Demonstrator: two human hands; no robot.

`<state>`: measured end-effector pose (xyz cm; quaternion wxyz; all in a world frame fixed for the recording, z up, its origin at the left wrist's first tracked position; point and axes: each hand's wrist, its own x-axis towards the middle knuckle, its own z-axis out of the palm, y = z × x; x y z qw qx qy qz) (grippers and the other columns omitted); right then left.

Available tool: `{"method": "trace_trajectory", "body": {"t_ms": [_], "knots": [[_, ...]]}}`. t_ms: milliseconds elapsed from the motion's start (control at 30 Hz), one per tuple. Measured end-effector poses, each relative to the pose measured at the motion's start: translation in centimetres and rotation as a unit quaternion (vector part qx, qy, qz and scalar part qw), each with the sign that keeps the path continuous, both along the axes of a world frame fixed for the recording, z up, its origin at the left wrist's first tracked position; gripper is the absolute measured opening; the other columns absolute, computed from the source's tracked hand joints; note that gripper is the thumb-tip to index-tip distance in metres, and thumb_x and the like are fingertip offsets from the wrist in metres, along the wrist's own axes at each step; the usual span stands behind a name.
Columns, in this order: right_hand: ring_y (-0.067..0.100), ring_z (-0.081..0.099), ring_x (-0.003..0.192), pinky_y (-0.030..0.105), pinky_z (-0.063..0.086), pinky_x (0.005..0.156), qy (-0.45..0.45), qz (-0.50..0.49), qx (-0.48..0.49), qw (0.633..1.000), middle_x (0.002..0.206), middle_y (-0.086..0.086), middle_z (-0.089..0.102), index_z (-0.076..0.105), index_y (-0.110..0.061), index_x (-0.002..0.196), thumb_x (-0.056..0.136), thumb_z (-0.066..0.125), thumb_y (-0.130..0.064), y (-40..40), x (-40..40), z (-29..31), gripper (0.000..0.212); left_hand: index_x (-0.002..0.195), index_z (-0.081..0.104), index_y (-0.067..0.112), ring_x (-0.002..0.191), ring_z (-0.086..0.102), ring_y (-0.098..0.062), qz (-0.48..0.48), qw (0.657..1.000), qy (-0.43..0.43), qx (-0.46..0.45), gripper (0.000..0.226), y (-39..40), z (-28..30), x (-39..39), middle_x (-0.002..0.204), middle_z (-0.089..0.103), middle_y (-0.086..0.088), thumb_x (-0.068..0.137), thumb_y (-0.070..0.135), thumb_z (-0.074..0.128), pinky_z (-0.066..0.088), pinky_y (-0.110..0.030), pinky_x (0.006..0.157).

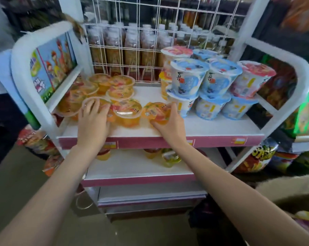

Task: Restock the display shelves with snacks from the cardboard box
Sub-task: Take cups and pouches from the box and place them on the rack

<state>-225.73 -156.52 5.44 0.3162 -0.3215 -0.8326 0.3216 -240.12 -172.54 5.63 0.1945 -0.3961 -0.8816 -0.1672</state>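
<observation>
Right hand [169, 121] grip holds round clear-plastic jelly cup [156, 112] | left hand [94, 118] fingers spread on glossy cups [96, 105]

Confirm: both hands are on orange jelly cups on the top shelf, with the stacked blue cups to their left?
Not quite. In the head view the stacked blue cups stand right of the hands. The left hand and right hand do touch orange jelly cups on the top shelf.

An orange fruit jelly cup [156, 113] with a printed lid sits tilted on the top shelf [203, 126], held between the right fingers [173, 108]. More jelly cups [104, 89] lie heaped under and beyond the left fingers [96, 109].
</observation>
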Motion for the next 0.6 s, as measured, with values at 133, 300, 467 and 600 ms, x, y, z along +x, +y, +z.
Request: {"method": "trace_trajectory", "body": {"t_ms": [133,300,467,600], "knots": [[0.027,0.049,0.105,0.024,0.033,0.073,0.005,-0.031,-0.006,0.999,0.123,0.011,0.047,0.039,-0.008,0.12,0.076,0.075,-0.024,0.2,-2.0,0.0,0.059,0.116,0.062,0.004,0.121,0.041,-0.035,-0.046,0.997,0.017,0.051,0.034,0.1,-0.6,-0.1,0.123,0.058,-0.019,0.084,0.006,0.052,0.03,-0.059,0.099],[0.03,0.046,0.104,0.017,0.026,0.07,0.028,-0.021,-0.042,0.998,0.122,0.016,0.044,0.038,-0.005,0.119,0.083,0.068,-0.017,-0.2,-4.1,0.5,0.049,0.125,0.057,0.016,0.125,0.037,-0.025,-0.08,0.994,-0.001,0.071,0.041,-1.9,-1.4,-1.0,0.13,0.056,-0.008,0.087,0.013,0.043,0.01,-0.048,0.108],[0.033,0.043,0.115,0.027,0.033,0.082,-0.039,0.026,-0.025,0.999,0.131,0.018,0.041,0.035,-0.008,0.127,0.088,0.06,-0.016,0.5,-4.9,0.9,0.047,0.133,0.049,0.016,0.132,0.036,-0.03,-0.113,0.993,-0.028,0.008,0.044,-2.2,-0.4,-1.6,0.137,0.048,-0.011,0.091,0.011,0.04,0.015,-0.049,0.11],[0.034,0.039,0.122,0.034,0.036,0.093,-0.127,0.096,0.017,0.987,0.135,0.018,0.038,0.03,-0.014,0.138,0.083,0.058,-0.006,1.0,-2.2,1.5,0.062,0.133,0.048,0.014,0.132,0.035,-0.031,-0.085,0.996,-0.02,-0.002,0.048,-1.8,0.1,-0.1,0.138,0.046,-0.012,0.085,0.019,0.054,0.011,-0.051,0.112]]}}
